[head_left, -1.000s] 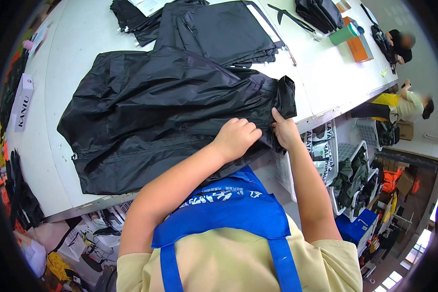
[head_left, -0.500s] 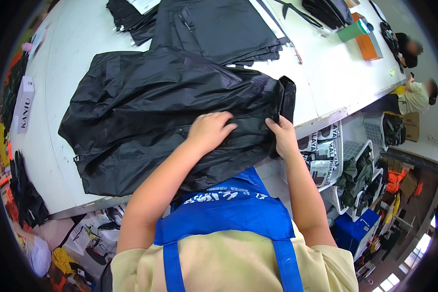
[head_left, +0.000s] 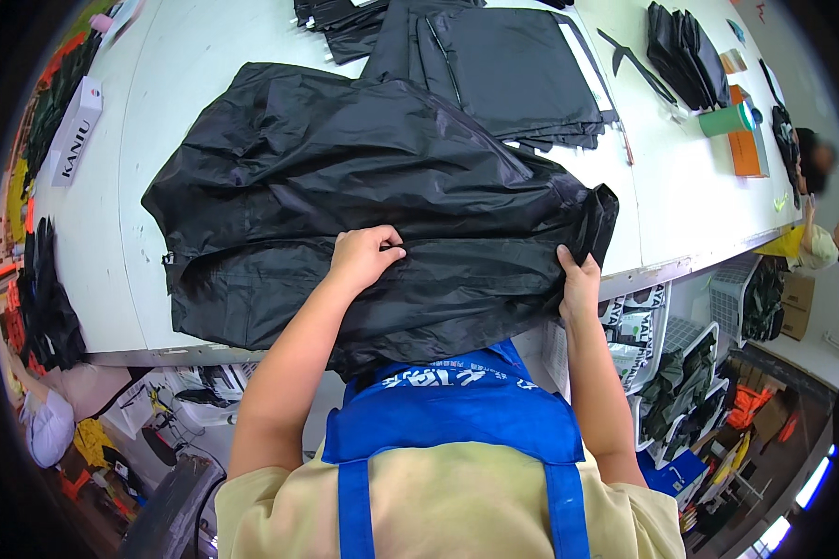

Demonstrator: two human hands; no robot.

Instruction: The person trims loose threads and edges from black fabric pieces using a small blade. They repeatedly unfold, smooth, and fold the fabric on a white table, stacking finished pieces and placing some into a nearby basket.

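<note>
A black jacket (head_left: 280, 186) of thin, slightly shiny fabric lies spread over the near part of the white table (head_left: 205, 42), its lower edge hanging against my blue apron (head_left: 438, 424). A long straight seam or placket runs across it from left to right. My left hand (head_left: 367, 256) is closed in a pinch on this line, near the jacket's middle. At the right end, my right hand (head_left: 580, 279) grips the jacket's edge, thumb on top and the other fingers partly hidden. Just above that hand, a bunched fold of the fabric stands up.
Behind the jacket lies a stack of folded black garments (head_left: 513, 70). Farther right are black straps (head_left: 634, 65), a green cylinder (head_left: 725, 120) and an orange box (head_left: 748, 149). A white box (head_left: 76, 130) stands at left. Wire baskets (head_left: 671, 373) hold packages and clothing below the table's right edge.
My left hand has slid left along the jacket and its fingers have closed into a pinch. My right hand still grips the right end. The fabric's long line lies straighter.
</note>
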